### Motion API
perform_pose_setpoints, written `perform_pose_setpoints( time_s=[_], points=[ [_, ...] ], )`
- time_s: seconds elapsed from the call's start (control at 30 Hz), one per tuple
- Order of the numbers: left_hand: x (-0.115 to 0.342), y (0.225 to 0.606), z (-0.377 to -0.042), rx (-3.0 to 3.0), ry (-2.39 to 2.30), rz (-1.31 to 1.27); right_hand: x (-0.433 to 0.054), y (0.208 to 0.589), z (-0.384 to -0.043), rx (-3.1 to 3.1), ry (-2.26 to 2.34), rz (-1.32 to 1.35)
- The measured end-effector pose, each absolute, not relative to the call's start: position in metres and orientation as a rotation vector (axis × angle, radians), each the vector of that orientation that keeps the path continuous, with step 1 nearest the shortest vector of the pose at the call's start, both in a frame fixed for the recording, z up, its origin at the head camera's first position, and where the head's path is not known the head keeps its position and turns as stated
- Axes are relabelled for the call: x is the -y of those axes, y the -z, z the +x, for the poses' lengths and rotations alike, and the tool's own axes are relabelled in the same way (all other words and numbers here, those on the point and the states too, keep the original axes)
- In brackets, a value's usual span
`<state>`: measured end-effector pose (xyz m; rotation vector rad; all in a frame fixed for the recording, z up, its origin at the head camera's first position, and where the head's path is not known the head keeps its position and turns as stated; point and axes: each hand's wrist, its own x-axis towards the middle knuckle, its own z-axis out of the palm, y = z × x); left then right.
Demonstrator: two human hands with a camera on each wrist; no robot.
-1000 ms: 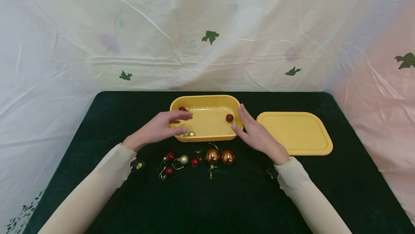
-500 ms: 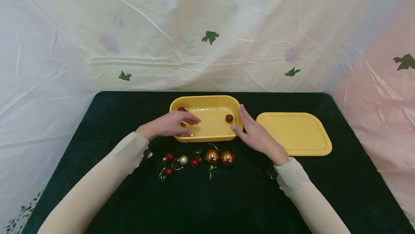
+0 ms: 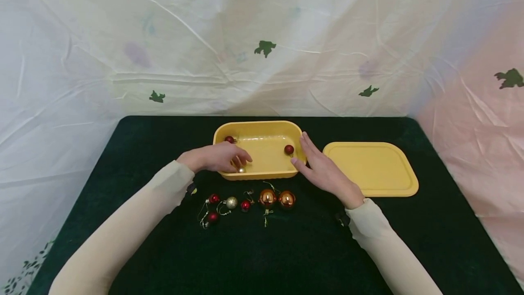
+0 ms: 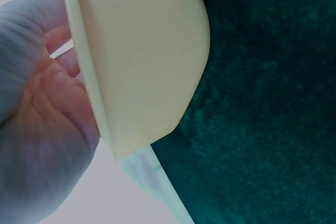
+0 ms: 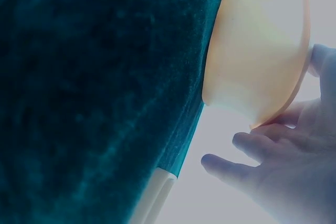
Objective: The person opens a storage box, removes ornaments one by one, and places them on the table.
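A yellow plastic box (image 3: 262,124) stands on the dark green table. My left hand (image 3: 217,156) reaches over its left wall, fingers bent down around a small gold bauble (image 3: 241,170) at the near side; whether they grip it I cannot tell. In the left wrist view, the box's wall hides the fingertips. My right hand (image 3: 325,172) rests against the box's right end with extended fingers, the thumb over the rim. Inside the box, a dark red bauble (image 3: 289,150) lies near the right end and another red bauble (image 3: 229,139) in the back left corner.
Before the box lie several loose baubles: two copper ones (image 3: 267,198), a glittery gold one (image 3: 231,202) and small red ones (image 3: 212,217) with string loops. To the right lies a flat yellow lid (image 3: 372,167). Behind the table hangs a pale cloth (image 3: 188,49) with green leaf shapes.
My left hand has moved right and further into the box, and its fingers have bent down toward the gold bauble. The right hand has stayed at the box's right end.
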<state>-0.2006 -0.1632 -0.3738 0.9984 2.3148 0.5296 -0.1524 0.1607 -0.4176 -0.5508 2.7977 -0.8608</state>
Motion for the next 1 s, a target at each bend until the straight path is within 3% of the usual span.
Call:
perform_pose_setpoints(
  time_s=[1.0],
  points=[
    [0.141, 0.397, -0.201, -2.307, -0.691, 1.032, -0.160, 0.417, -0.151, -2.813, 0.844, -0.550]
  ],
)
